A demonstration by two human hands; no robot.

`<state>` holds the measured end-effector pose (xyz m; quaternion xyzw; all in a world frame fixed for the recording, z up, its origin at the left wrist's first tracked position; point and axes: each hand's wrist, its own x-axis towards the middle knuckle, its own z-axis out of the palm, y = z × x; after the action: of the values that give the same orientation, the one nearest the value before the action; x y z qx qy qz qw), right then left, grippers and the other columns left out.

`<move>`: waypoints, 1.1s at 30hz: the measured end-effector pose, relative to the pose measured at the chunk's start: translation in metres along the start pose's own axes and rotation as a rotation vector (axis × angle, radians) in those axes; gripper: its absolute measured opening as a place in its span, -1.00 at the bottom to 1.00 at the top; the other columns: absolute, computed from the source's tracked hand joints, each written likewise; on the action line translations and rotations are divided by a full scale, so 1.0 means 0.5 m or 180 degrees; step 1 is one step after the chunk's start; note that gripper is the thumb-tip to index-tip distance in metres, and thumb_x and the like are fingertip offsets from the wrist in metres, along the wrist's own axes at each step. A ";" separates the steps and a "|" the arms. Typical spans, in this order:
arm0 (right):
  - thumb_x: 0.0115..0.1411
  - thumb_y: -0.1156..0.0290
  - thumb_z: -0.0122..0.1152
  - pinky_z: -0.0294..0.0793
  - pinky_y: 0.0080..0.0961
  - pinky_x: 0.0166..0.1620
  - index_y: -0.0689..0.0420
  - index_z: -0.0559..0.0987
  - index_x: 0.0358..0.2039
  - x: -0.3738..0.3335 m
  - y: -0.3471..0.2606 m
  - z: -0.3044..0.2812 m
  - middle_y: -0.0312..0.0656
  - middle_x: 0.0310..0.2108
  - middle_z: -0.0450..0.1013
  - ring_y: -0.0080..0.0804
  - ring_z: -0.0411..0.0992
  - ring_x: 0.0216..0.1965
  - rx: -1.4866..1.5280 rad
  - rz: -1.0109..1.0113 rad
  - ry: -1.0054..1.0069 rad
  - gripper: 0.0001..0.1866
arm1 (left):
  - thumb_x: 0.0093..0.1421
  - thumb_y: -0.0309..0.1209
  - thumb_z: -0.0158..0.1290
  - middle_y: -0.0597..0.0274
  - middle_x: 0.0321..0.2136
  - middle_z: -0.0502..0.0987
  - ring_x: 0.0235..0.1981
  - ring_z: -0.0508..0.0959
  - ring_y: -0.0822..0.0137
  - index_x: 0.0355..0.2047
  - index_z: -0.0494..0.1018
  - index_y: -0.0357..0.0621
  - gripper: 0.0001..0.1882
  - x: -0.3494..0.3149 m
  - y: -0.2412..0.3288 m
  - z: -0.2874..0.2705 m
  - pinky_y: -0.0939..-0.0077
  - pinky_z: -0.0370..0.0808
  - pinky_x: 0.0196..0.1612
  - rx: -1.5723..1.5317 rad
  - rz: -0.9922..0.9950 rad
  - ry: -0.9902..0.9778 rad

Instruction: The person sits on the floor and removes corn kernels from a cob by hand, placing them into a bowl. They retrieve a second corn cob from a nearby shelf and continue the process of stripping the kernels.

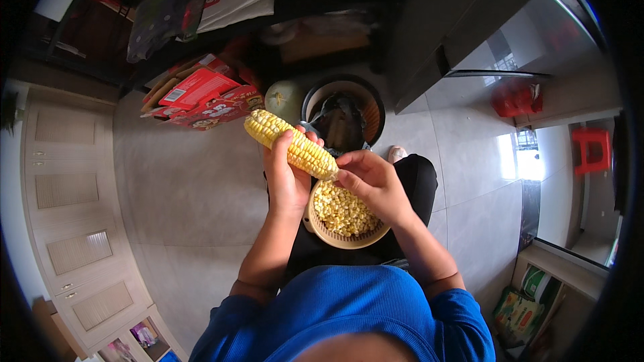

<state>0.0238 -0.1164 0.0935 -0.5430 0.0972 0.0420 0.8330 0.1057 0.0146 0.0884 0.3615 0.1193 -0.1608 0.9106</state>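
An ear of corn (294,146), yellow with rows of kernels, slants across the middle of the head view above my lap. My left hand (285,177) is wrapped round its middle, thumb on top. At the lower right end of the ear, the thumb and fingers of my right hand (373,181) pinch the tip. Whether a loose kernel is between those fingers cannot be made out. Below both hands, a beige basket (316,229) rests on my lap with many loose corn kernels (343,210) in it.
A bin (377,97) with a dark bag stands on the floor ahead, beside a pale green round melon (283,100). Red cardboard boxes (208,97) lie to their left. Dark shelving is at the back, pale cabinets (74,188) at the far left, a red stool (592,150) far right.
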 end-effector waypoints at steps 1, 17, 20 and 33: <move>0.16 0.53 0.08 0.47 -0.60 -0.17 0.29 0.32 -0.20 -0.004 -0.003 0.011 -0.21 -0.26 0.35 -0.54 0.39 -0.19 0.0294 0.0020 0.0029 -0.77 | 0.10 -0.32 -0.06 0.19 -0.39 0.34 -0.34 0.37 0.31 -0.29 0.25 -0.25 -0.74 -0.005 -0.001 0.008 0.36 0.36 -0.16 0.0030 0.0072 -0.0034; 0.20 0.52 -0.06 0.41 -0.67 -0.38 0.27 0.25 -0.24 -0.051 -0.016 0.007 -0.18 -0.40 0.36 -0.55 0.42 -0.42 0.0039 -0.0143 0.0020 -0.84 | 0.08 -0.35 -0.04 0.22 -0.45 0.34 -0.41 0.40 0.32 -0.36 0.27 -0.24 -0.78 -0.057 -0.027 0.056 0.36 0.42 -0.25 0.0337 0.0304 0.0139; 0.19 0.54 -0.05 0.42 -0.66 -0.35 0.29 0.26 -0.21 -0.059 -0.019 0.001 -0.18 -0.39 0.36 -0.54 0.43 -0.39 0.0020 -0.0117 0.0026 -0.83 | 0.08 -0.35 -0.03 0.21 -0.46 0.35 -0.42 0.41 0.32 -0.36 0.27 -0.25 -0.78 -0.058 -0.031 0.058 0.37 0.43 -0.26 0.0382 0.0280 0.0153; 0.14 0.62 0.02 0.49 -0.54 -0.15 0.37 0.29 -0.18 -0.083 -0.038 -0.008 -0.12 -0.27 0.38 -0.38 0.47 -0.25 -0.0020 -0.0402 0.0213 -0.76 | 0.14 -0.32 0.04 0.16 -0.37 0.36 -0.32 0.45 0.32 -0.25 0.25 -0.30 -0.69 -0.071 -0.020 0.072 0.35 0.47 -0.15 0.0264 -0.0381 0.0214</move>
<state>-0.0140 -0.1265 0.1176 -0.5517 0.0905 -0.0285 0.8286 0.0728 -0.0100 0.1196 0.3963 0.1644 -0.2075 0.8791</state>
